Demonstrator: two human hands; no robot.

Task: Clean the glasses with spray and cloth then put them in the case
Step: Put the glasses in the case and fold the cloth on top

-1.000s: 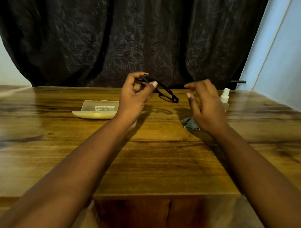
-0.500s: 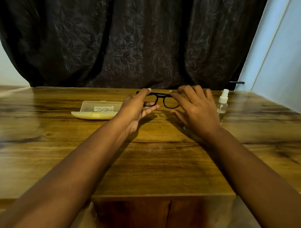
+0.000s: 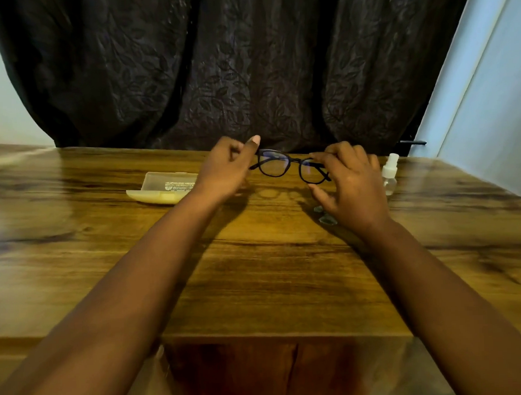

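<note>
The black-framed glasses [image 3: 292,168] are held above the wooden table [image 3: 256,271], lenses facing me. My left hand [image 3: 225,169] pinches their left end and my right hand [image 3: 351,182] grips their right end. An open pale yellow case [image 3: 161,190] with a clear lid lies on the table to the left, partly behind my left wrist. A small clear spray bottle [image 3: 389,175] with a white cap stands just right of my right hand. A grey cloth [image 3: 325,217] lies under my right hand, mostly hidden.
A dark patterned curtain [image 3: 234,65] hangs behind the table's far edge. A pale wall or door [image 3: 492,100] runs along the right. The table's near edge is at the bottom, with a wooden panel [image 3: 259,371] below it.
One second ago only my left hand held the glasses. My right hand came over and took their right end, and the glasses now hang level between both hands, lenses toward me.
</note>
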